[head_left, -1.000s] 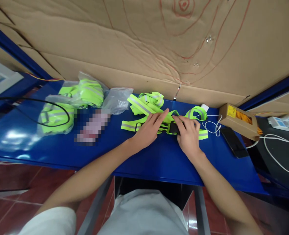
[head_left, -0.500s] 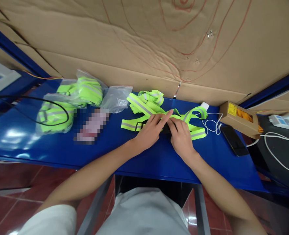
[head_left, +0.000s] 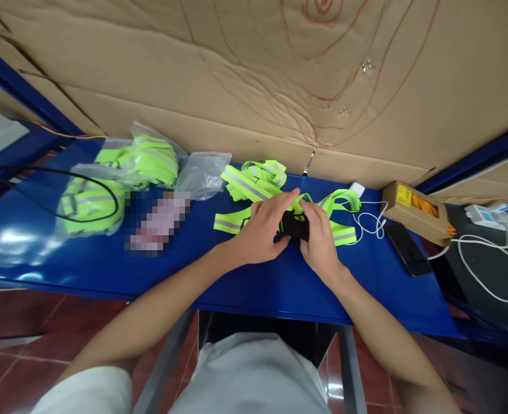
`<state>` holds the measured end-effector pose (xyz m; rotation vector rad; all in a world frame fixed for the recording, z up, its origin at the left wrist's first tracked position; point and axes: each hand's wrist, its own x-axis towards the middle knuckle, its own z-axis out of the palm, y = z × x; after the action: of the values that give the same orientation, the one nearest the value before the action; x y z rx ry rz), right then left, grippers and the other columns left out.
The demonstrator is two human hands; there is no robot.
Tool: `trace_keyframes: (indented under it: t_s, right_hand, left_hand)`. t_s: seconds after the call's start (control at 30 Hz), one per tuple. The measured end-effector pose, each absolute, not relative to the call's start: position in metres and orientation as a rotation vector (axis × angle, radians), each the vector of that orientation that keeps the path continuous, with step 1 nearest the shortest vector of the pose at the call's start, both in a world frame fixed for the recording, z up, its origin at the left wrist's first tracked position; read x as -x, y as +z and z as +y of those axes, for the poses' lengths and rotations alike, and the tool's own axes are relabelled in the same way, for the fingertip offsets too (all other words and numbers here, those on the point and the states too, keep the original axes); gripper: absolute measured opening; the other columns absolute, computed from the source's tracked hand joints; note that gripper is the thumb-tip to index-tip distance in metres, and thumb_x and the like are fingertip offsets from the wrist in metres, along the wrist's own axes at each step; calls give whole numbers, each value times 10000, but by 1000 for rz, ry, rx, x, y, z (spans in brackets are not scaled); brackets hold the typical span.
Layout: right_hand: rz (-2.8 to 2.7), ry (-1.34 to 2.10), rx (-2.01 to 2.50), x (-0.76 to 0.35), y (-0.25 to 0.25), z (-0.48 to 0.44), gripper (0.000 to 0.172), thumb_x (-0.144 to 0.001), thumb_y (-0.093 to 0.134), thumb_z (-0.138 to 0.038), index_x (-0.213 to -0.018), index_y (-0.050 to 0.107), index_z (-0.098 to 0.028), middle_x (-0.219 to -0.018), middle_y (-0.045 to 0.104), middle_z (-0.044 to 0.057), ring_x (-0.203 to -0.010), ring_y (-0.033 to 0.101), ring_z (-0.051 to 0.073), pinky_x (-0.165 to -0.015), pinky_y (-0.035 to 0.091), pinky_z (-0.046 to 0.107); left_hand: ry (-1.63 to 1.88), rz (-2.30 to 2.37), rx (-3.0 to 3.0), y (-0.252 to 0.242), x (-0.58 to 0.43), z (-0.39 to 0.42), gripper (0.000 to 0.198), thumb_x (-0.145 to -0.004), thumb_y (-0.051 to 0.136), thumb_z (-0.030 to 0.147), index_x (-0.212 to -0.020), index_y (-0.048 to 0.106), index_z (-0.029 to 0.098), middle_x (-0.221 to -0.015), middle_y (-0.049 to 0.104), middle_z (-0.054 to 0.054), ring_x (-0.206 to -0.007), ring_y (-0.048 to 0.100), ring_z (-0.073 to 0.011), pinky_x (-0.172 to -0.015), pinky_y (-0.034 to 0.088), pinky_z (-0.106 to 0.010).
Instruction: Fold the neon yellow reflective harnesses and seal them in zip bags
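Note:
Between my hands is a small black piece [head_left: 297,226], which looks like part of the neon yellow-green reflective strap [head_left: 228,221] around it. My left hand [head_left: 262,231] closes on the black piece from the left, thumb below and fingers reaching over the strap. From the right, my right hand [head_left: 322,240] grips the same piece, its fingers bent along the far side. Strap ends stick out on both sides, and a loop stands up beyond my right hand. Behind lies a bunched reflective strap [head_left: 265,172]. My hands cover the strap's middle.
Clear bags with folded green straps [head_left: 154,161] lie at the left, beside a flat plastic bag [head_left: 204,172] and a pixelated item [head_left: 159,224]. On the right are a phone [head_left: 408,248], a cardboard box [head_left: 418,213] and a white cable [head_left: 368,224]. Cardboard [head_left: 150,109] stands behind the blue table [head_left: 254,290].
My hands have moved slightly apart, and the black piece now shows between them. The left hand has turned so its thumb lies beneath. The view has shifted a little.

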<state>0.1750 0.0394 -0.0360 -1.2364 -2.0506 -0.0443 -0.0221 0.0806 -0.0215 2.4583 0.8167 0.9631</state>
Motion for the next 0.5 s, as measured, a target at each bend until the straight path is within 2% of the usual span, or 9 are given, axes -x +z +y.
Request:
trace_keyframes:
  t_s: [0.07, 0.13, 0.23, 0.3, 0.37, 0.43, 0.5]
  right_hand:
    - [-1942, 33, 1217, -179, -33, 39, 771, -815, 473, -27, -1548, 343, -230, -1431, 530, 161, -1359, 533, 296, -1108, 508, 528]
    - [-1842, 135, 1195, -181, -30, 38, 697, -832, 534, -75, -1496, 390, -230, -1371, 568, 153, -1275, 594, 290, -1063, 542, 510]
    - [-1766, 306, 1165, -182, -28, 36, 605, -861, 607, -155, -1436, 430, -221, -1310, 595, 147, -1198, 641, 278, -1040, 557, 493]
    - [-1746, 417, 1133, -183, -26, 35, 579, -881, 638, -206, -1420, 426, -222, -1306, 593, 149, -1164, 660, 273, -1023, 566, 485]
    - [-1725, 526, 1081, -185, -19, 36, 592, -891, 682, -265, -1419, 416, -229, -1311, 589, 147, -1124, 677, 265, -997, 578, 471]
    - [-1715, 668, 1012, -189, -7, 37, 684, -879, 745, -342, -1457, 393, -246, -1361, 569, 147, -1131, 676, 263, -993, 582, 460]
    - [-1728, 867, 929, -194, 10, 39, 850, -837, 812, -426, -1531, 346, -271, -1449, 530, 144, -1226, 640, 277, -1035, 565, 465]
  left_hand:
    - [842, 788, -2378, -9, 33, 87, 1028, -877, 752, 362, -1661, 94, 272, -1671, 316, -186, -1537, 319, -385, -1246, 228, -623]
    - [704, 698, -2279, 0, 42, 93, 1076, -816, 818, 507, -1652, 180, 276, -1670, 340, -174, -1544, 320, -385, -1264, 201, -612]
    - [599, 598, -2189, 5, 49, 99, 979, -762, 864, 527, -1581, 382, 288, -1564, 518, -132, -1479, 440, -359, -1274, 194, -602]
    - [622, 587, -2146, 5, 48, 99, 933, -710, 907, 500, -1512, 484, 281, -1484, 596, -118, -1415, 514, -348, -1251, 272, -578]
    - [673, 582, -2052, 5, 46, 97, 903, -678, 931, 471, -1460, 532, 257, -1420, 634, -118, -1326, 592, -326, -1165, 420, -508]
    - [769, 564, -1927, 8, 43, 94, 779, -709, 918, 425, -1382, 580, 227, -1348, 663, -112, -1225, 653, -285, -1052, 517, -418]
    - [915, 515, -1793, 17, 40, 90, 646, -727, 912, 373, -1279, 617, 215, -1273, 682, -90, -1139, 685, -244, -972, 556, -350]
